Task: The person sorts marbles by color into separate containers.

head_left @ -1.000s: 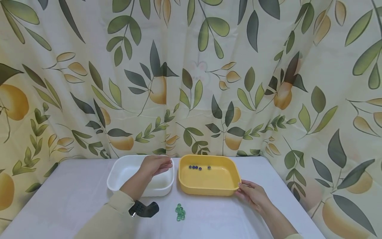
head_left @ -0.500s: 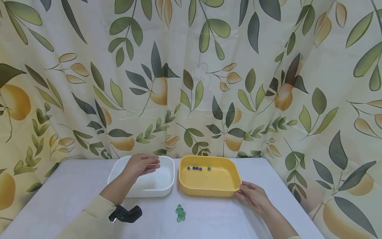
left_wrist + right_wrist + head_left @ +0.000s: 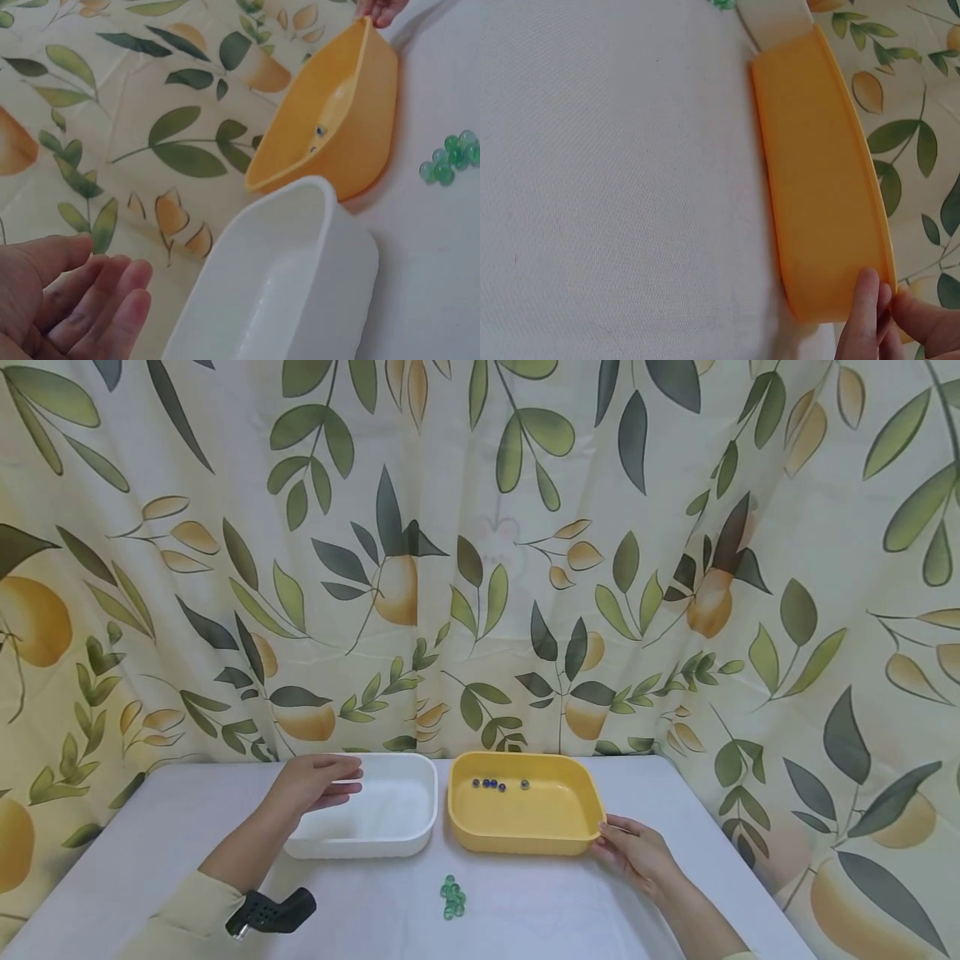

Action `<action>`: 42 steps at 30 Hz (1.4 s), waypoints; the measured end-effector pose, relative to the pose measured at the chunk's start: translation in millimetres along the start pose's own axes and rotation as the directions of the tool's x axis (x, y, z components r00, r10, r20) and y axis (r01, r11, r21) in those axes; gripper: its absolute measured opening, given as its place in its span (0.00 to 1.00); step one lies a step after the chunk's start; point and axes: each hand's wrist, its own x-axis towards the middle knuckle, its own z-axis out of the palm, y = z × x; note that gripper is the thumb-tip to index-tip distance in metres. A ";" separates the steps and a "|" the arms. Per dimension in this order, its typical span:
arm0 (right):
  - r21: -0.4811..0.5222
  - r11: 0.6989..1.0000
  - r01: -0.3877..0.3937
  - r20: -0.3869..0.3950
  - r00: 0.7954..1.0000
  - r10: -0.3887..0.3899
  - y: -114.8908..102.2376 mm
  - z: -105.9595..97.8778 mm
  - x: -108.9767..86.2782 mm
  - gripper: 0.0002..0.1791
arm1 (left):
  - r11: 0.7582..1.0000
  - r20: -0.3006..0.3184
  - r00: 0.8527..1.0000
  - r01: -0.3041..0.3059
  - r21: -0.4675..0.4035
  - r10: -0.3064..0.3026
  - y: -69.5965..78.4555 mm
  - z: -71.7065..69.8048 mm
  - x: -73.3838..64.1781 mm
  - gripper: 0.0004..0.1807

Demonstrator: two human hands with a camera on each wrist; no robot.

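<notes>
Beige sleeve [image 3: 198, 897] is seen at far left, with one black wrist device [image 3: 273, 912] worn next to it. Two hands in view. Left hand [image 3: 318, 787] has been shifted left: at 1.0 s ago it was seen by the white tray's right rim, now it is seen at the left end. Fingers are slackly bent, nothing seen gripped; height above the tray can't be told. More of the white tray [image 3: 382, 847] interior is now exposed; one such tray, set on the bench [image 3: 570, 910]. Green marbles [image 3: 453, 897], one cluster, are left on the bench in front of the gap between trays; overlapped, so exact count can't be told. Cluster unchanged. One yellow tray [image 3: 525, 842] is placed just right of the white one. Five blue marbles [image 3: 493, 784] are held inside, toward the far side: four grouped, one apart to the right. Same five earlier. Near right corner of the yellow tray is pinched by the right hand [image 3: 636, 852], thumb at the rim, as before.
</notes>
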 end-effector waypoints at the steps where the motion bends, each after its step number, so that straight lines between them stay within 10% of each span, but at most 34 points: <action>1: 0.001 1.000 0.003 0.007 1.000 -0.003 0.4 -0.4 0.3 0.32 | 1.000 -0.003 1.000 -0.002 0.010 0.002 -1.3 -2.7 -0.5 0.24; 42: -0.004 0.999 -0.033 -0.017 0.999 0.033 0.3 -0.2 2.4 0.34 | 0.980 -0.233 0.970 0.115 0.165 -0.074 -72.6 -92.8 10.6 0.31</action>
